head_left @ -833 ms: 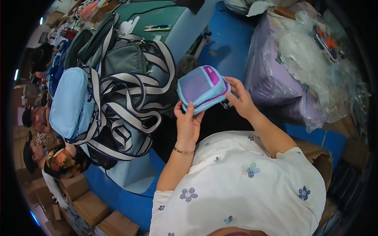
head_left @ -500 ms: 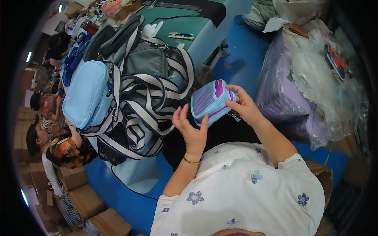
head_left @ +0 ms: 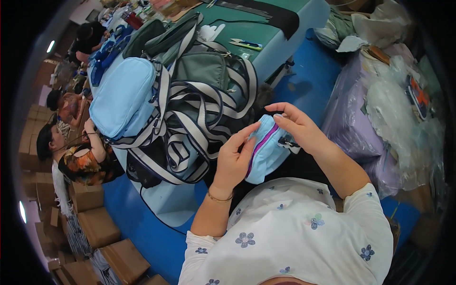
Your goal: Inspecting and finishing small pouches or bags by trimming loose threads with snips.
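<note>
A small light blue zippered pouch (head_left: pixel 267 154) with a purple zip line is between my hands, in front of my body. My left hand (head_left: pixel 232 154) grips its left edge, thumb and fingers closed on it. The fingers of my right hand (head_left: pixel 298 127) pinch its upper right corner. A dark clip or zip pull (head_left: pixel 289 144) hangs at the pouch's right side. To the left lies a pile of bags: a light blue shoulder bag (head_left: pixel 122 95), a grey-green bag (head_left: pixel 202 69), and a heap of grey-and-navy striped straps (head_left: pixel 197 126).
Thread snips (head_left: pixel 246 44) and a black strip (head_left: pixel 266 13) lie on the green tabletop (head_left: pixel 235 29). Purple goods wrapped in plastic (head_left: pixel 354 114) stand at the right. Cardboard boxes (head_left: pixel 126 259) line the lower left. Another person (head_left: pixel 83 159) sits beyond the pile.
The pouch has been turned, so its purple zip edge faces up instead of its striped face. My left hand has closed on it. The view has shifted, moving the surroundings rightward.
</note>
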The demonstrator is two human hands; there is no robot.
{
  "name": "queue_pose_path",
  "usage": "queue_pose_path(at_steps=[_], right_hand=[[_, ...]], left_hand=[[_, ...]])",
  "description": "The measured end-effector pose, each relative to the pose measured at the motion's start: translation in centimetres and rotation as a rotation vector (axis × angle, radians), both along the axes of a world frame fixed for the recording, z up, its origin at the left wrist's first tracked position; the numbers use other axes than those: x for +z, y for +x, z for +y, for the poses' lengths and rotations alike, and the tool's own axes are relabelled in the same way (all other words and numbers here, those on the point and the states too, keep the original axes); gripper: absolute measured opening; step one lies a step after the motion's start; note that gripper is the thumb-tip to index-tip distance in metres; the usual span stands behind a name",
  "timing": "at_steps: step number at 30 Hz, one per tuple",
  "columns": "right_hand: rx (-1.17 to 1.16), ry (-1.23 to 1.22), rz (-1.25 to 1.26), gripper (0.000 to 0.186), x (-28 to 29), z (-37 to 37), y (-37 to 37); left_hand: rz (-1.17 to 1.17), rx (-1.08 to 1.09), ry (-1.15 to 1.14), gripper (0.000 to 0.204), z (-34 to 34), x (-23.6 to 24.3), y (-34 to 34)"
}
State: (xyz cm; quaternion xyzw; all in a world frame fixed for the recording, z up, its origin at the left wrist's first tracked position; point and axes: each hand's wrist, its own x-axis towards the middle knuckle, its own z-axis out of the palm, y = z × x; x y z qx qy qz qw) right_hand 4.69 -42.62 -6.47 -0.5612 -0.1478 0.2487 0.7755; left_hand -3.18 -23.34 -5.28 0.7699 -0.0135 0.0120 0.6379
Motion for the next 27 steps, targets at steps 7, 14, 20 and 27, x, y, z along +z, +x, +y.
queue_pose_path(at_steps=[7,14,20,27], right_hand=[[0.166,-0.108,0.444,0.028,-0.7,1.9,-1.6],[0.278,-0.313,0.639,0.027,-4.7,1.4,-2.2],[0.838,-0.826,-0.144,0.035,-6.1,-0.5,2.8],[-0.471,-1.022,-1.147,0.023,-0.6,5.5,19.6]], left_hand=[[-0.054,-0.260,0.342,0.030,2.0,3.1,-1.7],[-0.384,-0.230,0.382,0.015,0.7,-1.5,-2.4],[-0.374,-0.203,0.409,0.014,-1.3,-6.3,-5.2],[-0.299,-0.121,0.340,0.009,-1.1,-6.8,-4.6]])
